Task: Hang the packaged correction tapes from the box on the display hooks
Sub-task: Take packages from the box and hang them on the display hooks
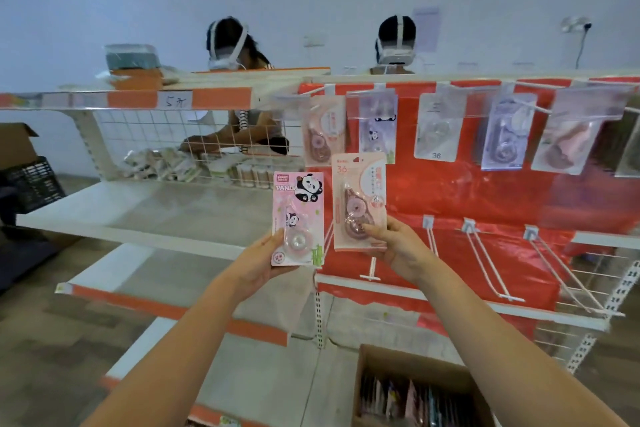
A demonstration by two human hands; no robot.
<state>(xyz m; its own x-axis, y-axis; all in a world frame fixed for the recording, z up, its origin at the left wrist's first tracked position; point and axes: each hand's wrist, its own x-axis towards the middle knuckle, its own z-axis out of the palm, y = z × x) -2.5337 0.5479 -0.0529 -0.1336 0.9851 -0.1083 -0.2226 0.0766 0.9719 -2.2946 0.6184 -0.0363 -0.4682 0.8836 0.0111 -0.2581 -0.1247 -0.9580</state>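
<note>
Both hands are raised before the red display panel (485, 191): left hand (258, 262) grips a pink panda correction tape pack (298, 218), right hand (398, 246) pinches a peach pack (358, 201). Several packs already hang on the panel's upper hooks (436, 128); lower hooks (485, 253) are bare, and the cardboard box (367, 378) below holds more.

box (367, 378): matt cardboard | hooks (485, 263): white wire | backing (485, 198): glossy red

One head-worn camera looks forward and slightly down, close to the display rack (450, 191) ahead.
</note>
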